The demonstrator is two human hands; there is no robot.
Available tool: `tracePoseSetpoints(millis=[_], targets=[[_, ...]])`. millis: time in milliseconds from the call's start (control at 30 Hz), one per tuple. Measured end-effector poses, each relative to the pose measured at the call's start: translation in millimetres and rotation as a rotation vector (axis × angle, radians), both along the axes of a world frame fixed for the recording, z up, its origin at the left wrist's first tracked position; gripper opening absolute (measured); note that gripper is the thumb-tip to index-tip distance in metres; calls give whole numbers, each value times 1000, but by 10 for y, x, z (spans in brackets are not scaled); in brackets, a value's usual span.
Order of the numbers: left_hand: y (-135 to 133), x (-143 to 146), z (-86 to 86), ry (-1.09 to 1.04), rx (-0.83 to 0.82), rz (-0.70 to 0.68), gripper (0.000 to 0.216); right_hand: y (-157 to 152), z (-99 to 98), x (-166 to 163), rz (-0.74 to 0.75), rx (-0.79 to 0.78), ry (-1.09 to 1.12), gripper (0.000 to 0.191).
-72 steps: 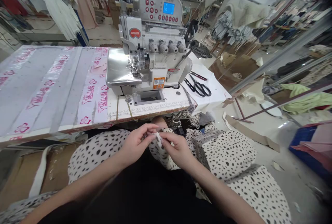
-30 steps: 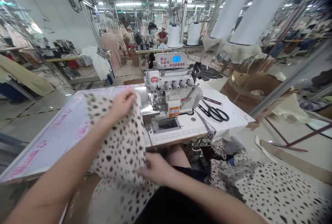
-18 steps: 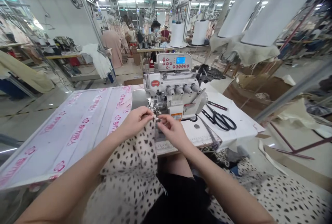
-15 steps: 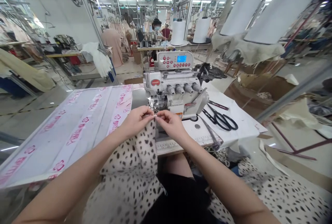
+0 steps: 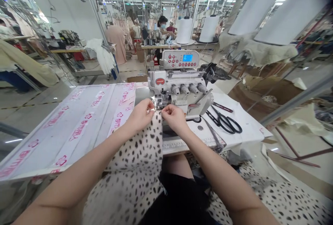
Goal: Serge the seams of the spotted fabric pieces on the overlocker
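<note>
A cream fabric with dark spots (image 5: 142, 152) hangs from the machine's front edge down over my lap. My left hand (image 5: 143, 113) pinches its upper edge on the left, close to the presser foot. On the right, my right hand (image 5: 173, 116) grips the same edge at its corner between thumb and fingertips. The top edge of the fabric lies right at the needle area of the white overlock sewing machine (image 5: 179, 88). Whether the edge is under the foot is hard to see.
Black scissors (image 5: 226, 122) and dark red tweezers (image 5: 222, 107) lie right of the machine. Plastic-covered table (image 5: 85, 114) extends left. Large thread cones (image 5: 249, 6) stand at upper right. More spotted fabric (image 5: 288, 197) lies lower right. A person (image 5: 162, 27) sits beyond the machine.
My hands have moved apart and slightly forward to the needle area, spreading the fabric's top edge between them. The view has shifted slightly.
</note>
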State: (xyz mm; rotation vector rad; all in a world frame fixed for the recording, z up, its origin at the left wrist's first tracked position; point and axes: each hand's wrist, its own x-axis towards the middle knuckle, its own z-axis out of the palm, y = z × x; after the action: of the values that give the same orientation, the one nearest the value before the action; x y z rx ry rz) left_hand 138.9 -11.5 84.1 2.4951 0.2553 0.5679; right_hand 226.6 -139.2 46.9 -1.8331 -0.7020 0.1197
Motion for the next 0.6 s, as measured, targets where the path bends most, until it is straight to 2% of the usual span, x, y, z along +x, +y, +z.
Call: tracePoseSetpoints(millis=[200,367,467,533,600], targets=[[45,151,5,16,32,48,5,62,15,-45,-151,-134,-218,11],[86,215,30,31,68,49,9,28,-8,-94,-164,-204,-299,13],[65,139,15,8,103,38,9,-135,-145,-211,-85,-25,-271,15],[23,23,-24,-67,199,-3,12,-272,-291,-327,38,93,-234,12],[-24,-115,-77,-158,304,-114,16,-389,-440,-449,193,97,-175,11]])
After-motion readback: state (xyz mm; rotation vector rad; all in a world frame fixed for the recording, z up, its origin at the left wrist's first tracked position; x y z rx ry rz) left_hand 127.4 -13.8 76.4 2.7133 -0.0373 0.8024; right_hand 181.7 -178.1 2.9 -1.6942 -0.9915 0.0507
